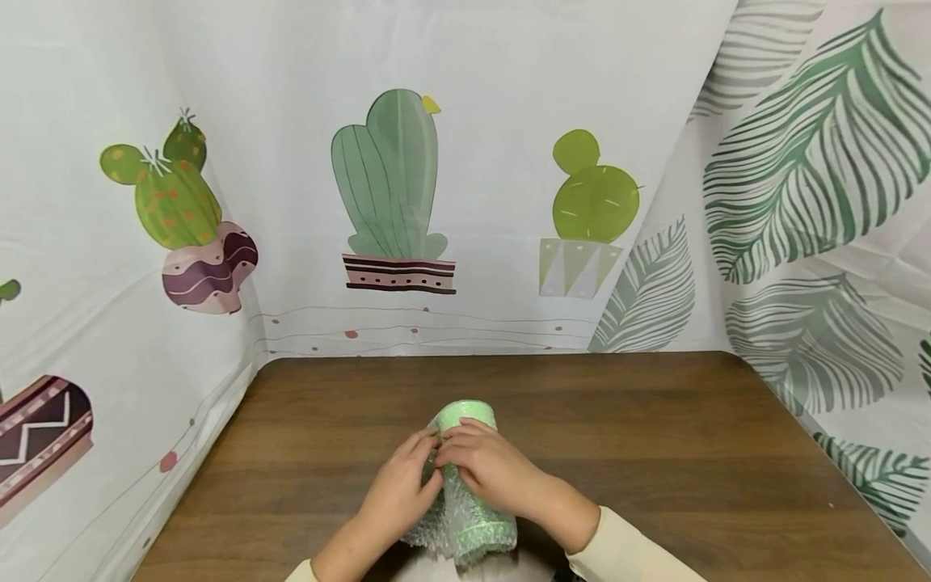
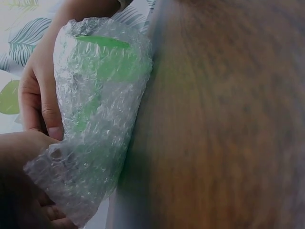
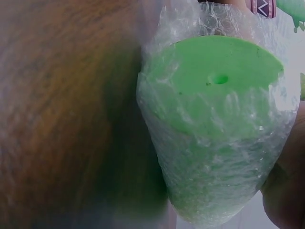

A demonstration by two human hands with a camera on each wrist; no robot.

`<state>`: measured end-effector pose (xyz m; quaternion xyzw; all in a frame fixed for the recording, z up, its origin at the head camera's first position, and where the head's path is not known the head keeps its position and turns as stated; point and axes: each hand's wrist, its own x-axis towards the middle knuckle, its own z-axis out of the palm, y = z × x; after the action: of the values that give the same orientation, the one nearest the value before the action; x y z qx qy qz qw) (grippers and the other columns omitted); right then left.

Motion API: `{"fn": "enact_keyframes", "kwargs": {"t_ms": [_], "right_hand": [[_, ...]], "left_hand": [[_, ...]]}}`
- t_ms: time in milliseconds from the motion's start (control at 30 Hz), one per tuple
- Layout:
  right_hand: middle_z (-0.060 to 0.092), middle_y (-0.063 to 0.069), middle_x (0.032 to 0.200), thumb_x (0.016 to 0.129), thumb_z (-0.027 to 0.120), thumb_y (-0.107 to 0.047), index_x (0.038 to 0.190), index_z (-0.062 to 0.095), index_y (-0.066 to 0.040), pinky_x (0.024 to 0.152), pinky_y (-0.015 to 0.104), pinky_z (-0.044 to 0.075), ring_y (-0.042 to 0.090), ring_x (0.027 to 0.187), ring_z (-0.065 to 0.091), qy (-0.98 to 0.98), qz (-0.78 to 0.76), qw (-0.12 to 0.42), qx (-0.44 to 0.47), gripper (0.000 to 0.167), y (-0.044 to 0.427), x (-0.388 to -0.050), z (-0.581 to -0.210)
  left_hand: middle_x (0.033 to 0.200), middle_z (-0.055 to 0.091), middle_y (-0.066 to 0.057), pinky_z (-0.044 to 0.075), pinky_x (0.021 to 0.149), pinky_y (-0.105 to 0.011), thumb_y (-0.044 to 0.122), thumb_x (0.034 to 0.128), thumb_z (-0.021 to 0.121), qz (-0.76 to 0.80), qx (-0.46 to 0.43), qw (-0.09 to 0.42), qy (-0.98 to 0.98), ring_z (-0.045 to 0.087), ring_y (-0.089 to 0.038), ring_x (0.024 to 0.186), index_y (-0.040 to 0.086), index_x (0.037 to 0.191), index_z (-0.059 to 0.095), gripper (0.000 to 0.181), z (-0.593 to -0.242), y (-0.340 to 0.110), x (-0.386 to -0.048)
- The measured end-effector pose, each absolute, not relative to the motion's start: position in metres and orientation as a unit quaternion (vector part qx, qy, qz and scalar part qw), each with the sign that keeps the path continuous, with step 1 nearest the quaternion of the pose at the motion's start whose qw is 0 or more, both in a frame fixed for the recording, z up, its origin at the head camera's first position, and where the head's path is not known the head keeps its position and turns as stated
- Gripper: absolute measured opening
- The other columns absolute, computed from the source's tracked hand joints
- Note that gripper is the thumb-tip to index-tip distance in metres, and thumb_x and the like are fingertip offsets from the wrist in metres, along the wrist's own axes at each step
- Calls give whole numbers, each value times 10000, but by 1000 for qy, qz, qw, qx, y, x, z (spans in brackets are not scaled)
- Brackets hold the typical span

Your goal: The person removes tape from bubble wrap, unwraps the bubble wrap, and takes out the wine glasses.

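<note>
A green cylinder (image 1: pixel 471 411) wrapped in clear bubble wrap (image 2: pixel 112 102) lies near the table's front edge, its length pointing away from me. In the right wrist view its flat green end (image 3: pixel 228 62) shows a small round hole. From the right side, my right hand (image 1: pixel 494 467) grips the wrapped cylinder, fingers bent over its top. On the left, my left hand (image 1: pixel 402 489) holds the loose flap of bubble wrap (image 2: pixel 71 186) beside the cylinder, thumb and fingers close to the right fingertips. The flap partly hides the left fingers in the left wrist view.
The brown wood-grain table (image 1: pixel 640 453) stretches out around the hands. A white cloth (image 1: pixel 494 145) printed with cacti and leaves hangs behind and along both sides. Something pale shows below the table's front edge.
</note>
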<state>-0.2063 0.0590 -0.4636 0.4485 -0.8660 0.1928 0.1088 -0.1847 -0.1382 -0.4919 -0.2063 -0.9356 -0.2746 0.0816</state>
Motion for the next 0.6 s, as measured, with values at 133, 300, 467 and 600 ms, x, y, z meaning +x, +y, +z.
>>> {"fn": "enact_keyframes", "kwargs": {"t_ms": [133,300,467,600], "right_hand": [[746,-80,1134,960,615,-9,1102,759,-179,1199,445,353,156,1269,604,-863,193,112,453,264,61,-206,-463],[747,-75,1136,965,619,-21,1096,762,-168,1190,447,364,170,1275,602,-860,189,119,459,243,62,-206,-463],[745,-71,1142,960,607,-7,1092,760,-173,1183,455,370,178,1279,601,-857,191,120,464,261,65,-207,-464],[744,-64,1143,954,600,5,1088,759,-174,1174,466,376,188,1277,603,-853,197,124,467,274,68,-208,-465]], "left_hand": [[1441,561,-143,529,1009,-478,190,959,652,-270,-204,80,-938,563,-343,1312,54,1295,623,363,-493,-138,-185],[1443,556,-145,523,1018,-473,183,947,660,-267,-201,78,-939,564,-337,1312,24,1351,589,440,-495,-138,-186],[1429,564,-146,520,1020,-479,177,935,665,-265,-201,78,-940,572,-334,1300,24,1359,585,457,-497,-138,-188],[1432,561,-174,517,1016,-509,189,935,676,-268,-193,70,-941,572,-360,1295,28,1384,570,489,-496,-138,-188]]}}
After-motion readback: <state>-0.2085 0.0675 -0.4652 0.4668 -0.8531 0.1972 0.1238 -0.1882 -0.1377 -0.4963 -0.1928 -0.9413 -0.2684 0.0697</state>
